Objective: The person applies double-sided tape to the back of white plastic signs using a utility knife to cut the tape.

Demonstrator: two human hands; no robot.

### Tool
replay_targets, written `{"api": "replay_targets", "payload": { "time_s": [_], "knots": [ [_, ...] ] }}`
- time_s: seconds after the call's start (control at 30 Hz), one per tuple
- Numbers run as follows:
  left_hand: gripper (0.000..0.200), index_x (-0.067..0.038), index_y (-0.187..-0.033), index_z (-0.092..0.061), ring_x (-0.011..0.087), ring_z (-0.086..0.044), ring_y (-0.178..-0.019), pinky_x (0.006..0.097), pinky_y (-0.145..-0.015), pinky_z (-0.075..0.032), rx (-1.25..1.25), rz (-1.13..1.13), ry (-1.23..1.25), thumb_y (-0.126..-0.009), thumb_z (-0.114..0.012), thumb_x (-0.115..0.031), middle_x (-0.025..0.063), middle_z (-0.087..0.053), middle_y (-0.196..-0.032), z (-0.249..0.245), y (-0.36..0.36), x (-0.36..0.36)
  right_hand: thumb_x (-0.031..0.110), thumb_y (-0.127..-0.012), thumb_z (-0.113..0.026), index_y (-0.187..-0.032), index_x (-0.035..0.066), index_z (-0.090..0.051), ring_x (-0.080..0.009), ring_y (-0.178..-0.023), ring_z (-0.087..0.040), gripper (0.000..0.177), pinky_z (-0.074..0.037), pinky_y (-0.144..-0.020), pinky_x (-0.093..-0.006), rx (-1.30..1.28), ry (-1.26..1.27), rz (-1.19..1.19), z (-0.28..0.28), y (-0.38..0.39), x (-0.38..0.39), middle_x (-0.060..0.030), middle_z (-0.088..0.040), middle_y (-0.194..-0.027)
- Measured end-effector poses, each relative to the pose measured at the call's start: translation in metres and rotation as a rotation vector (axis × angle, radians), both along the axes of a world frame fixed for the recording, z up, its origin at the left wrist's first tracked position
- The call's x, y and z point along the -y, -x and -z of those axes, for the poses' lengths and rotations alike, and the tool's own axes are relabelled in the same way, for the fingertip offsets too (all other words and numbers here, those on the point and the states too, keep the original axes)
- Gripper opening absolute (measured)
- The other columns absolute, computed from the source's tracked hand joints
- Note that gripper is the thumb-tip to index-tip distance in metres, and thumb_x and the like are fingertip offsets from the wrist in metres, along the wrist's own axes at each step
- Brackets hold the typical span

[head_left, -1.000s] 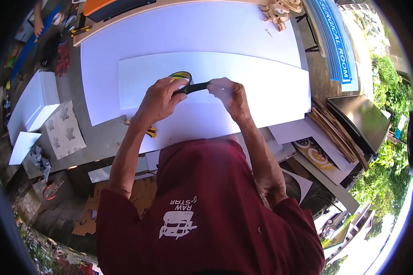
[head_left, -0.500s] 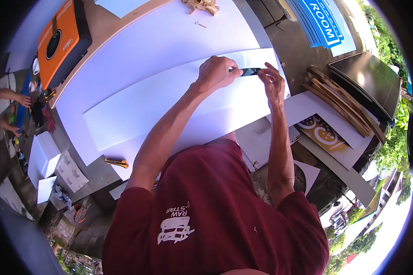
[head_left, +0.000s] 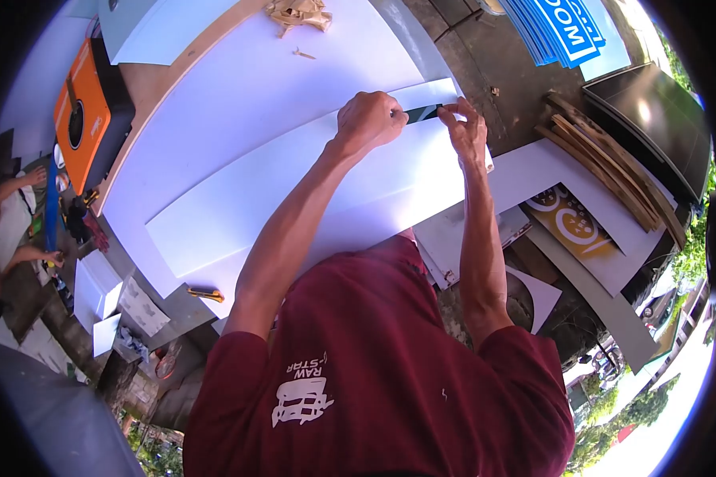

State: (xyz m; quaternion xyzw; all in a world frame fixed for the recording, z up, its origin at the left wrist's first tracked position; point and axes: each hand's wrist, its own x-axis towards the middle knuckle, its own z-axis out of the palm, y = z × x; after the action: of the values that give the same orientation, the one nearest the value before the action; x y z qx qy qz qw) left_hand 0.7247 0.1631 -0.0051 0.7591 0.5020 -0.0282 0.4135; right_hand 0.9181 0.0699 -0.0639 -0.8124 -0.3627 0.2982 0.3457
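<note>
A short, dark, glossy strip (head_left: pixel 423 114) stretches between my two hands, over the far right end of a long white panel (head_left: pixel 294 179). My left hand (head_left: pixel 367 119) is closed, with thumb and fingers on the strip's left end. Thumb and fingertips of my right hand (head_left: pixel 467 133) pinch its right end, close to the panel's edge. Under the panel lies a larger white sheet (head_left: pixel 207 127). A yellow-and-black utility knife (head_left: pixel 205 294) rests near the sheet's front left corner, away from both hands.
Crumpled tan paper or tape (head_left: pixel 298 14) lies at the sheet's far side. An orange-and-black case (head_left: pixel 87 115) stands left. Wood strips (head_left: pixel 605 159) and a blue sign stack (head_left: pixel 557 32) are on the right. Another person's hands (head_left: pixel 36 176) are at far left.
My right hand's fingers, more spread before, have closed on the strip's right end. The view has shifted a little, and the other person's hands at far left have moved.
</note>
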Motion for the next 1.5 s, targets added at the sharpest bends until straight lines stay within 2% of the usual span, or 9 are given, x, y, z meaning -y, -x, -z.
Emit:
{"api": "replay_targets", "payload": {
  "time_s": [0.2,0.33,0.37,0.47,0.5,0.7,0.83,1.2,1.5],
  "knots": [
    [0.026,-0.012,-0.102,-0.079,0.0280,-0.072,-0.072,0.0406,-0.071,-0.056,-0.057,0.014,-0.001,-0.087,-0.070,-0.030,0.0125,-0.074,-0.076,-0.003,0.004,0.004,0.034,-0.081,-0.072,-0.098,0.004,-0.077,-0.0411,-0.120,-0.062,0.035,-0.047,-0.106,-0.0460,-0.158,0.011,-0.045,-0.003,0.003,0.001,-0.0217,-0.060,-0.138],
    [0.025,-0.013,-0.101,-0.079,0.0266,-0.071,-0.071,0.0406,-0.070,-0.055,-0.135,0.010,-0.023,-0.086,-0.071,-0.032,0.0107,-0.073,-0.074,-0.012,0.003,-0.007,0.034,-0.082,-0.075,-0.097,0.005,-0.078,-0.0326,-0.114,-0.066,0.033,-0.052,-0.096,-0.0457,-0.105,0.015,-0.087,0.003,0.004,-0.005,-0.0205,-0.064,-0.133],
    [0.025,-0.013,-0.100,-0.080,0.0263,-0.071,-0.070,0.0406,-0.069,-0.055,-0.161,0.009,-0.016,-0.086,-0.072,-0.033,0.0102,-0.073,-0.073,-0.014,-0.001,-0.010,0.031,-0.083,-0.076,-0.097,0.005,-0.079,-0.0286,-0.101,-0.071,0.029,-0.055,-0.087,-0.0418,-0.098,0.011,-0.047,0.006,0.004,-0.010,-0.0194,-0.071,-0.117],
    [0.026,-0.012,-0.097,-0.080,0.0258,-0.070,-0.070,0.0408,-0.067,-0.054,-0.260,-0.009,-0.010,-0.085,-0.073,-0.034,0.0081,-0.072,-0.071,-0.004,-0.014,-0.021,0.026,-0.084,-0.076,-0.098,0.005,-0.080,-0.0256,-0.087,-0.074,0.026,-0.058,-0.079,-0.0360,-0.082,0.005,0.026,0.005,0.010,-0.026,-0.0170,-0.076,-0.097],
    [0.026,-0.012,-0.097,-0.080,0.0260,-0.070,-0.070,0.0407,-0.068,-0.054,-0.287,-0.013,-0.019,-0.085,-0.073,-0.034,0.0080,-0.072,-0.071,-0.001,-0.019,-0.024,0.022,-0.084,-0.077,-0.096,0.003,-0.079,-0.0227,-0.076,-0.074,0.023,-0.058,-0.073,-0.0325,-0.061,-0.029,0.060,0.009,0.012,-0.032,-0.0147,-0.076,-0.081],
    [0.023,-0.011,-0.092,-0.079,0.0269,-0.071,-0.072,0.0399,-0.068,-0.055,-0.336,-0.011,-0.085,-0.084,-0.073,-0.032,0.0086,-0.073,-0.072,0.011,-0.030,-0.029,0.020,-0.081,-0.079,-0.094,0.002,-0.080,-0.0226,-0.074,-0.074,0.022,-0.058,-0.072,-0.0345,-0.045,0.018,0.122,0.015,0.014,-0.041,-0.0157,-0.076,-0.084],
    [0.023,-0.010,-0.090,-0.079,0.0279,-0.072,-0.074,0.0400,-0.068,-0.056,-0.355,0.006,-0.077,-0.083,-0.074,-0.032,0.0093,-0.073,-0.074,0.014,-0.033,-0.032,0.019,-0.080,-0.079,-0.093,0.002,-0.080,-0.0241,-0.073,-0.074,0.022,-0.058,-0.072,-0.0347,0.070,0.074,0.047,0.014,0.011,-0.047,-0.0155,-0.077,-0.084],
    [0.025,-0.012,-0.096,-0.079,0.0285,-0.073,-0.079,0.0406,-0.072,-0.058,-0.357,-0.002,-0.062,-0.083,-0.075,-0.033,0.0097,-0.075,-0.080,0.017,-0.034,-0.034,0.025,-0.080,-0.079,-0.096,0.004,-0.079,-0.0219,-0.073,-0.074,0.027,-0.059,-0.073,-0.0332,0.127,0.153,0.023,0.014,0.012,-0.051,-0.0154,-0.077,-0.088],
    [0.025,-0.012,-0.096,-0.079,0.0276,-0.073,-0.080,0.0405,-0.073,-0.057,-0.338,-0.011,-0.065,-0.083,-0.076,-0.033,0.0096,-0.075,-0.080,0.020,-0.029,-0.033,0.023,-0.080,-0.078,-0.091,0.007,-0.080,-0.0278,-0.074,-0.074,0.021,-0.058,-0.075,-0.0369,0.151,0.117,0.038,0.016,0.017,-0.049,-0.0128,-0.076,-0.080]
  ]
}}
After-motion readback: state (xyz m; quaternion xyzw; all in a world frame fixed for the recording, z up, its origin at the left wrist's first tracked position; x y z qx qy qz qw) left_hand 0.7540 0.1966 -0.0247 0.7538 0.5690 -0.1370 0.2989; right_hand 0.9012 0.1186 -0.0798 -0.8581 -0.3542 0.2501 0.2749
